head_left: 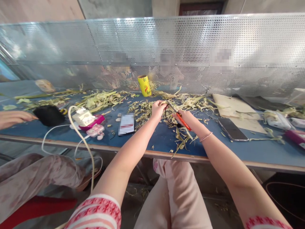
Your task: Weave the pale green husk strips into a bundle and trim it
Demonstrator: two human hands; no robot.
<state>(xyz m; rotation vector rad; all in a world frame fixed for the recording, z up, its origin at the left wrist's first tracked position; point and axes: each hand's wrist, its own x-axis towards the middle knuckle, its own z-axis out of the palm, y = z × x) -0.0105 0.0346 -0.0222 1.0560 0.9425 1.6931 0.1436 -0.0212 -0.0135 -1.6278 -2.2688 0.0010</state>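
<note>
Orange-handled cutter (183,121): clasped in your right hand (186,116), handle running back toward your wrist, blade end pointing toward your left hand; the blade itself is too small to make out.

Pale green leaf strip (166,102): pinched in your left hand (158,108), fingers closed round one end, meeting the cutter tip just beside your right hand. Where strip ends and surrounding litter begins is hard to tell.

Leaf trimmings (140,111): heaped on the blue table (162,140) around and beyond both hands, some spilling toward the near edge below your right wrist.

Yellow can (144,85): upright, beyond your left hand; red mark on its side, wording unreadable.

Card (126,124): flat, left of your left forearm; face blurred, nothing legible.

Black phone (232,129): right of your right forearm, screen dark, near a tan board (234,108).

Pink gadgets (95,125) and white cable (78,133): well left of your left arm; the cable drops off the table edge.

Other person's hand (13,118): far left, cut off by the frame, next to a black bundle (49,115).

Perforated metal screen (214,38): behind everything; figures beyond it are blurred.
</note>
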